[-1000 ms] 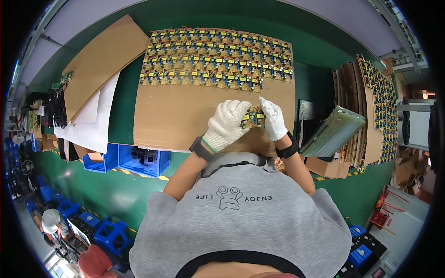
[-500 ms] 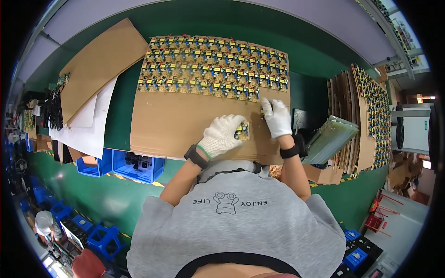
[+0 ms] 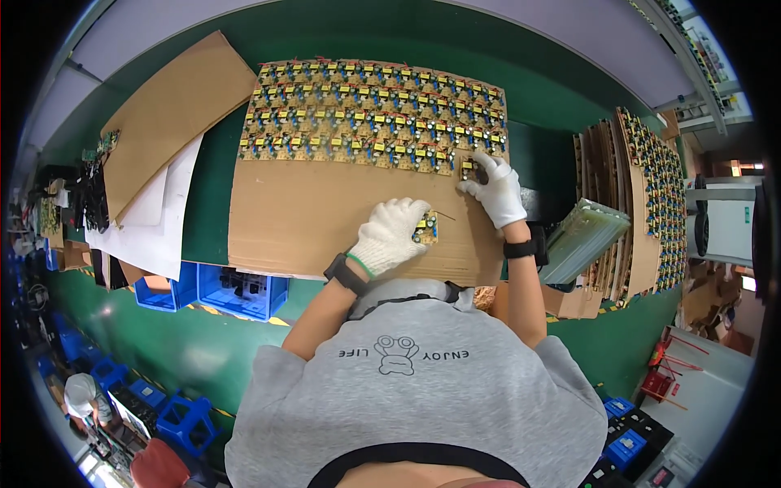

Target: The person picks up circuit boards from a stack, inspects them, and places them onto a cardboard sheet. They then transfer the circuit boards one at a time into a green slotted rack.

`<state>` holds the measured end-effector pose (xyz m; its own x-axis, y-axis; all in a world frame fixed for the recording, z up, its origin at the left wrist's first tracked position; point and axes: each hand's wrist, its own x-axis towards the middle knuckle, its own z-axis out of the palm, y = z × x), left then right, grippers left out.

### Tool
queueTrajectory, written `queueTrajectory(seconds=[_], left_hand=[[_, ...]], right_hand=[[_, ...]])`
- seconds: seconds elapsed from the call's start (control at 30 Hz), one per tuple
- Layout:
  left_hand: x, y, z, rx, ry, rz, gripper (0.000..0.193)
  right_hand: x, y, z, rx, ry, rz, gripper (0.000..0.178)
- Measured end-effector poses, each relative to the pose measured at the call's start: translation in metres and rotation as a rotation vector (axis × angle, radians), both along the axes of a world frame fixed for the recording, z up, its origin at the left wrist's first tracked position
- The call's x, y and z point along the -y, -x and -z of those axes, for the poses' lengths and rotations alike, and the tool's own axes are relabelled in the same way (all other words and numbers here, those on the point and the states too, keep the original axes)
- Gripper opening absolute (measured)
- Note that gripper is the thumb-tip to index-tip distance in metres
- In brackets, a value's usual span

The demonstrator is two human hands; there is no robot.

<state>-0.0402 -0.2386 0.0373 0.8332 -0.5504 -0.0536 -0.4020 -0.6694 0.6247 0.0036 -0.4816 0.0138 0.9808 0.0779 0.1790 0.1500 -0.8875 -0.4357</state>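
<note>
Centrally in frame, the left hand holds a circuit board; rightward, the right hand curves around another board, grip unclear.

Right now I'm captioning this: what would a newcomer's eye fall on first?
Probably the rows of circuit boards on the far part of the cardboard sheet. Then, nearer, the gloved left hand holding a single board, and the right hand at another board beside the nearest row.

The left glove was cream with a green edge; the right glove was plain white. In the upper middle of the frame, tan circuit boards had yellow, blue and red spots on brown cardboard. The shirt was mottled grey.
</note>
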Motion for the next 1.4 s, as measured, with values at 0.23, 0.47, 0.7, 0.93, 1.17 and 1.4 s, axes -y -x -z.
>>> queueTrajectory(seconds=[0.23,0.47,0.7,0.93,1.17,1.4], left_hand=[[-0.001,0.000,-0.003,-0.061,0.049,-0.035,0.052],[0.002,0.010,-0.001,0.176,0.069,-0.196,0.107],[0.006,0.014,-0.003,0.484,-0.105,-0.178,0.092],[0.016,0.010,-0.010,0.400,0.048,-0.209,0.103],[0.014,0.005,0.009,0.426,0.186,-0.166,0.102],[0.003,-0.004,-0.004,0.204,0.217,-0.022,0.048]], right_hand=[[-0.015,-0.006,-0.002,0.072,0.028,0.005,0.057],[-0.038,0.026,-0.009,-0.131,-0.687,0.220,0.036],[-0.109,0.051,-0.021,-0.282,-0.683,0.265,0.049],[-0.100,0.051,-0.015,-0.161,-0.794,0.238,0.038],[-0.071,0.048,0.001,-0.342,-1.464,0.001,0.041],[-0.070,0.051,-0.008,-0.040,-0.712,0.196,0.033]])
